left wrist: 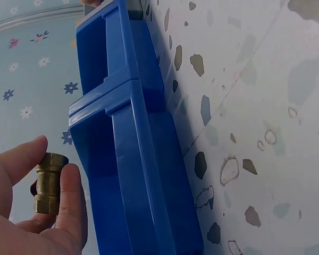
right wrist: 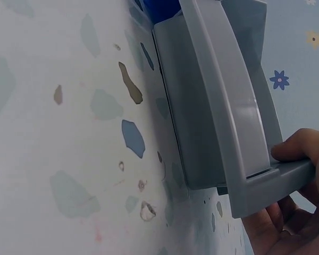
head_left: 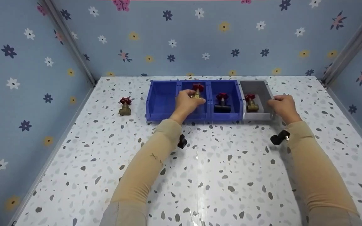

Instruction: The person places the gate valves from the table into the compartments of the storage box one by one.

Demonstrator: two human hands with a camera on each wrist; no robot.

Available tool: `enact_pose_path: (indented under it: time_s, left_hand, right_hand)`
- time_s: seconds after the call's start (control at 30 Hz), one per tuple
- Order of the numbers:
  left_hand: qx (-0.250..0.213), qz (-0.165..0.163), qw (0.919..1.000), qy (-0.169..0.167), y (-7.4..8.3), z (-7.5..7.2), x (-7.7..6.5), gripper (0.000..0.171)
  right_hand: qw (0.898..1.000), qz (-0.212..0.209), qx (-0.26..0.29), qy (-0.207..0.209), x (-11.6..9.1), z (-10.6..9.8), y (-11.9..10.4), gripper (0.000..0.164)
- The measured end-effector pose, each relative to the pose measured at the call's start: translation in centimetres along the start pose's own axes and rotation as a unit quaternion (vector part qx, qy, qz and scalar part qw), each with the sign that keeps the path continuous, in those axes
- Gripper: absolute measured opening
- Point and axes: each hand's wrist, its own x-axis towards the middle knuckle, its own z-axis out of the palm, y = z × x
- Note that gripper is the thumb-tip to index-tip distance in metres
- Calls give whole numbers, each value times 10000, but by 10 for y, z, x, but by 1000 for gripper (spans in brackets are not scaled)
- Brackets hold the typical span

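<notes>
My left hand (head_left: 185, 105) pinches a brass valve (head_left: 197, 94) with a red handwheel over the second blue bin (head_left: 193, 116). In the left wrist view, the valve's brass body (left wrist: 49, 183) sits between thumb and fingers. On the far right of the row, my right hand (head_left: 284, 106) grips the side wall of a grey bin (right wrist: 239, 111), thumb inside and fingers outside. Inside that bin lies another brass valve (head_left: 252, 107) with a red handwheel. The third blue bin (head_left: 226, 116) contains a black-bodied valve (head_left: 222, 108), also red-wheeled.
The leftmost blue bin (head_left: 163, 94) joins the same row. Left of it, a brass valve (head_left: 125, 110) with a red handwheel stands on the speckled table (head_left: 218, 175). Flowered panels (head_left: 200, 44) enclose the back and both sides. Black wrist devices (head_left: 280, 137) hang under my forearms.
</notes>
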Motion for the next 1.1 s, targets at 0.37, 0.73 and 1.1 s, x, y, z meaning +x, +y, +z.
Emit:
enact_pose_path:
  time_s: [0.37,0.73,1.1]
  left_hand:
    - [224,-145,9996,29,-4,6,4,55]
    - [395,-321,9985,195,-8,13,7,55]
    - [807,-442,9952,331,-14,21,12,52]
  right_hand:
    - [9998,-171,53,106,-2,2,1,58]
    - [9998,-166,-26,50,-1,1,2,56]
    - [9999,-132,9,75,0,2,2,58]
